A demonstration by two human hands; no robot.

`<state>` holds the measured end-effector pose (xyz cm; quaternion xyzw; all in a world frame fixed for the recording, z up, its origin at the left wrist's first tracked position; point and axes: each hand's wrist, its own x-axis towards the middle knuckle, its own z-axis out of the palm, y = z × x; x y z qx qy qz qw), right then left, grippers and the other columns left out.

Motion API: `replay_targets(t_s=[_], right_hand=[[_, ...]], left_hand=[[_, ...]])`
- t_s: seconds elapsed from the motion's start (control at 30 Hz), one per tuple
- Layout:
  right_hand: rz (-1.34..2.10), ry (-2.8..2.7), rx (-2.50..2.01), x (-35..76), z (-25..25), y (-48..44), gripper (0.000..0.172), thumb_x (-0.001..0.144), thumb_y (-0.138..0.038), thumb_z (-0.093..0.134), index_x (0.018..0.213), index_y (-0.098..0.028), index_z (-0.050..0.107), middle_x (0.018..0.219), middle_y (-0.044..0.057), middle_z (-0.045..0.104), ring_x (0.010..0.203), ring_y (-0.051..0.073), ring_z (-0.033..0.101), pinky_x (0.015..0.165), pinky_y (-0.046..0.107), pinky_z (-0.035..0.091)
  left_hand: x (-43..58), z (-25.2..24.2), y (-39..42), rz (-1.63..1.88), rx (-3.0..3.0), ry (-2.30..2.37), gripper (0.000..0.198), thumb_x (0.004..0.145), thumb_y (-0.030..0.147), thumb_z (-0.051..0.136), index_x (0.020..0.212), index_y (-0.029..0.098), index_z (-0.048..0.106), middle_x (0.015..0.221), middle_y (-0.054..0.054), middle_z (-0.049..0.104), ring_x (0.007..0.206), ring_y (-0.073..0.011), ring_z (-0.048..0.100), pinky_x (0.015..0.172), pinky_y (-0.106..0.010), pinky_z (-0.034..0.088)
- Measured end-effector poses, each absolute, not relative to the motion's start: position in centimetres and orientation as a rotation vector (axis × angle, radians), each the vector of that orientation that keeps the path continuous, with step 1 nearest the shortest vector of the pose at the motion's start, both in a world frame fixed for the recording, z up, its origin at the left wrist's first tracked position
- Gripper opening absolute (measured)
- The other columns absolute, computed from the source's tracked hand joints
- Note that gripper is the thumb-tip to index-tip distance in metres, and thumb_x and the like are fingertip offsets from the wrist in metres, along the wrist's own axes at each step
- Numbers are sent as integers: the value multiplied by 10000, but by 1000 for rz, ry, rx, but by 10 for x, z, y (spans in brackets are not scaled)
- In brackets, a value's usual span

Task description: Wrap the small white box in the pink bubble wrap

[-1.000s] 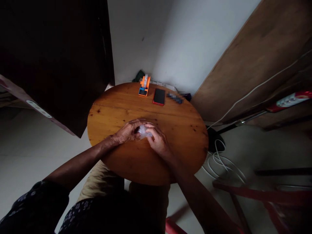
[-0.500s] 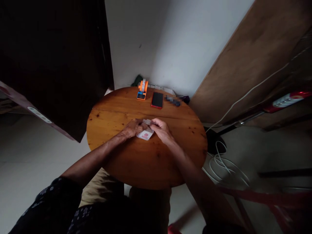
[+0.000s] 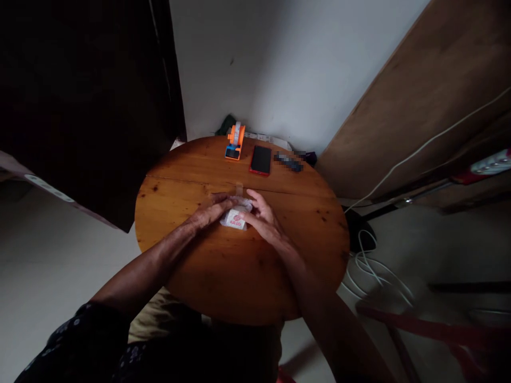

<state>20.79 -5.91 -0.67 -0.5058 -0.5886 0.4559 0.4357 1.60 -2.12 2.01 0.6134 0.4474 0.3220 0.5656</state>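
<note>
Packet [image 3: 236, 219] lying well inside edge of table [image 3: 247, 276], wood stretching nearside; looking white, crinkled (red print showing). Left hand [image 3: 211, 211] flanking, grip unclear; right hand [image 3: 265, 218] spreading.

I see the left forearm [image 3: 147, 266] and right forearm [image 3: 309, 276] slant inward over the counter [image 3: 247, 271]. Near its middle, the left hand [image 3: 214, 210] lies low, fingertips partly hidden; the right hand [image 3: 264, 219] faces it, thumb [image 3: 251, 219] pointing across, index finger [image 3: 256, 197] extended.
</note>
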Motion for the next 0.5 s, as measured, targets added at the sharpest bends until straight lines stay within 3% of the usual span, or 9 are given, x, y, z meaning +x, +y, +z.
replay_targets(t_s=[0.17, 0.3, 0.5], right_hand=[[1102, -1434, -1272, 209, -7, -58, 770, 794, -404, 743, 1492, -262, 449, 1258, 129, 713, 1055, 280, 719, 867, 430, 606], [969, -1502, -1315, 206, -5, -65, 766, 823, -420, 700, 1515, -233, 429, 1163, 113, 744, 936, 254, 727, 816, 412, 602], [746, -1647, -1331, 198, 0, -77, 670, 914, -444, 618, 1525, -253, 421, 1273, 121, 712, 1087, 277, 698, 954, 443, 561]], left_hand=[[7, 24, -22, 658, 1406, 804, 477, 729, 332, 723, 1158, 125, 687, 1066, -107, 755, 935, -222, 684, 810, -316, 508], [12, 17, -21, 678, 1320, 725, 625, 700, 234, 734, 1300, 125, 601, 1200, -139, 727, 1022, -225, 688, 862, -325, 518], [14, 7, -18, 739, 1221, 732, 800, 666, 180, 736, 1427, 141, 491, 1313, -173, 666, 1106, -242, 678, 914, -349, 528]])
